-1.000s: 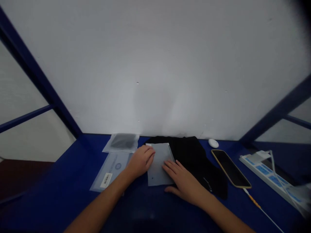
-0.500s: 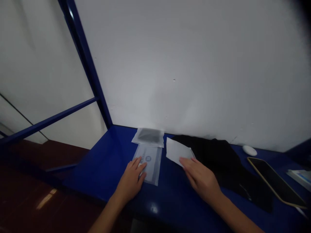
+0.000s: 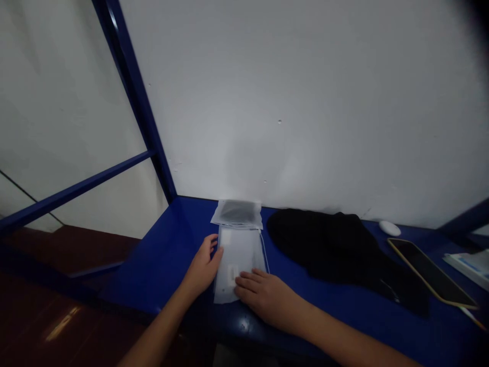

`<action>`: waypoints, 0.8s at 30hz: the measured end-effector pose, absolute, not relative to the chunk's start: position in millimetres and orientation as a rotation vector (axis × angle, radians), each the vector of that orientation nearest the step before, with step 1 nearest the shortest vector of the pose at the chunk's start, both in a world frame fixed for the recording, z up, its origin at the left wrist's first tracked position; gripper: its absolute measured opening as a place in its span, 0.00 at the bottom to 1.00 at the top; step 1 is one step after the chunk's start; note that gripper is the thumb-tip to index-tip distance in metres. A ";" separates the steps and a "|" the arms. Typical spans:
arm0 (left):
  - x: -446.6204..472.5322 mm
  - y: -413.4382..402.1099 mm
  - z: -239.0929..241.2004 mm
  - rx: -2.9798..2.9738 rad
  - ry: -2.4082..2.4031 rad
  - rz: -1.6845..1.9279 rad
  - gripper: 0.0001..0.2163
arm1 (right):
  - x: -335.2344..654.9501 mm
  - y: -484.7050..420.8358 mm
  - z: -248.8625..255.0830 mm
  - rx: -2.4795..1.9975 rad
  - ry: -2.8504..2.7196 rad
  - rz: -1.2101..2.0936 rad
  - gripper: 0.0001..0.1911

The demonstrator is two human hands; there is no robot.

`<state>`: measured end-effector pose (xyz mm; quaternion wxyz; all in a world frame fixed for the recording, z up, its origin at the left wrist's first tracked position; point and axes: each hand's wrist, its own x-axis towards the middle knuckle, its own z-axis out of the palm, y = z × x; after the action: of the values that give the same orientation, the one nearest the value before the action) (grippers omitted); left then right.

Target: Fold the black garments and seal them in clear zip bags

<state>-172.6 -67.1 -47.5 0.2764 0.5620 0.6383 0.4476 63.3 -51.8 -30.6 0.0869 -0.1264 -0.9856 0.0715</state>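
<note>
A pale flat bag (image 3: 240,257) lies on the blue table (image 3: 164,255) in front of me, over another clear bag. My left hand (image 3: 203,266) rests at its left edge, thumb and fingers touching the bag's side. My right hand (image 3: 263,297) lies flat on the bag's near right corner, fingers stretched out. A second clear bag with dark contents (image 3: 237,213) sits just behind, against the wall. A black garment (image 3: 336,247) lies in a heap to the right.
A phone (image 3: 430,272) with a yellow case lies at the right with a cable. A small white round object (image 3: 389,227) sits by the wall. A white power strip (image 3: 471,264) is at the far right. A blue frame post (image 3: 133,99) rises at the left.
The pale bag has moved from beside the black garment onto the clear bag at the left. My right hand came left with it; my left hand shifted to its left edge.
</note>
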 end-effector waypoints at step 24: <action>-174.7 -17.8 -59.4 2.151 1.955 0.971 0.14 | 12.2 122.3 10.1 -0.906 -2.640 -0.305 0.06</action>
<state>-174.7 -17.8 -59.4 0.0386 0.7013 0.6375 0.3167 12.2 122.3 10.1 0.1662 -0.3183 -0.9272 -0.1071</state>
